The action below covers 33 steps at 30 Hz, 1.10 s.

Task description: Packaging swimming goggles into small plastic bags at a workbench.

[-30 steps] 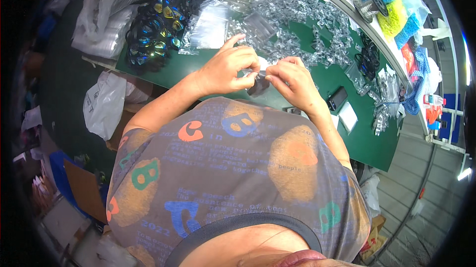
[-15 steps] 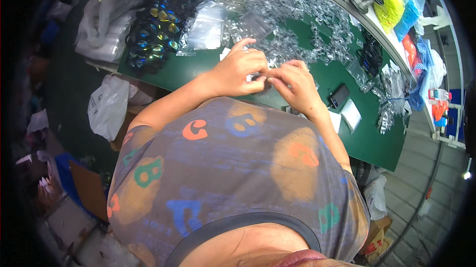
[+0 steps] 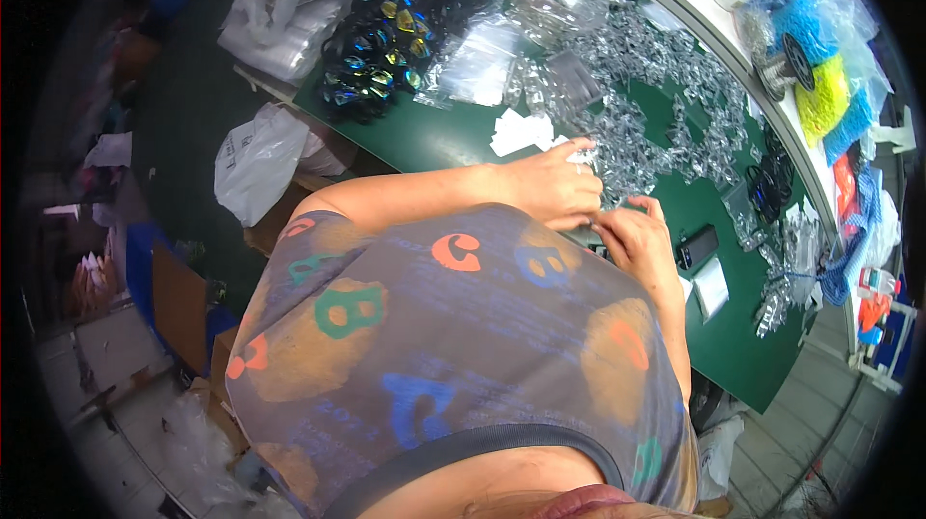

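Note:
My left hand [image 3: 557, 186] and my right hand [image 3: 635, 239] meet at the near edge of the green table [image 3: 424, 138], close against my shirt. Thumb and fingers of both are closed in a pinch, and their fingertips nearly touch. Whatever lies between them is too small and hidden to name. White paper pieces [image 3: 521, 133] lie just beyond the left hand. Past the hands spreads a large heap of small clear plastic-wrapped pieces [image 3: 622, 138]. Right of the right hand lie a black box-shaped device [image 3: 697, 246] and a white packet [image 3: 711, 287].
Black cords with shiny iridescent pieces [image 3: 405, 22] are heaped at the far left, beside flat clear bags [image 3: 482, 61]. A raised white shelf [image 3: 719, 37] curves along the back, carrying bags of blue and yellow beads [image 3: 823, 99]. A white plastic bag [image 3: 258, 164] hangs at left.
The whole view has turned and shifted. My hands sit lower and farther right, still pinched together. The white paper pieces, mostly covered before, now show beyond my left hand.

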Available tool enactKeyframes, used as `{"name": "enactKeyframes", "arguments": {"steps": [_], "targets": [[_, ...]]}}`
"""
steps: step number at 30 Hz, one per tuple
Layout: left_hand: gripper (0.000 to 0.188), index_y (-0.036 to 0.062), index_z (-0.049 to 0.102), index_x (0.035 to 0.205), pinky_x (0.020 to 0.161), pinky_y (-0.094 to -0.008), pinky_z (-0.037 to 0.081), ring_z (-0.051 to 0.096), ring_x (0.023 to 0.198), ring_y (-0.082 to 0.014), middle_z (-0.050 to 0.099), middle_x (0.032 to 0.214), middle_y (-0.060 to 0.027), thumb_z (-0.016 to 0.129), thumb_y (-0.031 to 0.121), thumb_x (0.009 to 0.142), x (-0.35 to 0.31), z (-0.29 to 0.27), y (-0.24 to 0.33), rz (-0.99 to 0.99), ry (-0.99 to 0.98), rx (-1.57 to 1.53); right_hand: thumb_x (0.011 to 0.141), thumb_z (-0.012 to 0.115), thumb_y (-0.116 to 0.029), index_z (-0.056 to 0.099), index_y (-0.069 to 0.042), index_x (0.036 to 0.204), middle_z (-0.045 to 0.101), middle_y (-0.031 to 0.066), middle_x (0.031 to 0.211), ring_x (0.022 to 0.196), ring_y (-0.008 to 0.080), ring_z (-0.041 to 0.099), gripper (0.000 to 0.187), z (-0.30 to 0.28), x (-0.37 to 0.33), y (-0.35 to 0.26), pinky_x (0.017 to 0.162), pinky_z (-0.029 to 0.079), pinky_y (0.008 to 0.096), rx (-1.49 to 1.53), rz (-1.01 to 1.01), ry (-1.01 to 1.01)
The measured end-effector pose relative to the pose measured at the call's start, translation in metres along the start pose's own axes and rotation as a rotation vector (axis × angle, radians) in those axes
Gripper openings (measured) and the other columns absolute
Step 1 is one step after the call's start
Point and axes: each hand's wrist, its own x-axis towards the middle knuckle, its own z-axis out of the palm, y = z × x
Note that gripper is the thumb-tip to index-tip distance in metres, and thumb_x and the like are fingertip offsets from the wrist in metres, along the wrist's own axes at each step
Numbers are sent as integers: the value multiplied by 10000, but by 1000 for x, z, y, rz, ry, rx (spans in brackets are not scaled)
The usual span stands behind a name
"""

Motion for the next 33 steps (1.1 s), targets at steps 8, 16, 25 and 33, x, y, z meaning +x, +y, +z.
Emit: {"name": "enactKeyframes", "arguments": {"steps": [8, 16, 25, 33], "targets": [[133, 127, 615, 949, 1161, -602, 280, 636, 926, -194, 557, 861, 0, 701, 213, 894, -14, 12, 16, -30, -28, -104, 894, 711, -123, 666, -87, 913, 652, 73, 692, 667, 259, 650, 60, -18, -31, -8, 900, 475, 418, 66, 44, -69], [128, 122, 623, 901, 1143, -583, 315, 632, 852, -199, 593, 859, 10, 723, 189, 856, -5, 19, 14, -11, 153, -191, 880, 708, -105, 643, -77, 878, 612, 93, 624, 620, 293, 619, 70, -3, -18, -22, 793, 475, 386, -19, 95, 4], [102, 120, 622, 817, 1131, -571, 343, 623, 763, -181, 583, 801, 20, 711, 165, 794, -23, 5, -10, 108, 167, -100, 880, 694, -93, 641, -80, 880, 611, 88, 611, 597, 270, 618, 55, 9, 9, -45, 749, 460, 377, -66, 153, 4], [97, 139, 615, 756, 1119, -573, 367, 625, 686, -176, 558, 706, 42, 711, 132, 748, -80, -50, -43, 62, 205, -197, 896, 706, -129, 647, -96, 908, 617, 78, 619, 606, 268, 627, 69, 30, 79, -74, 738, 464, 364, -40, 86, -78]]}}
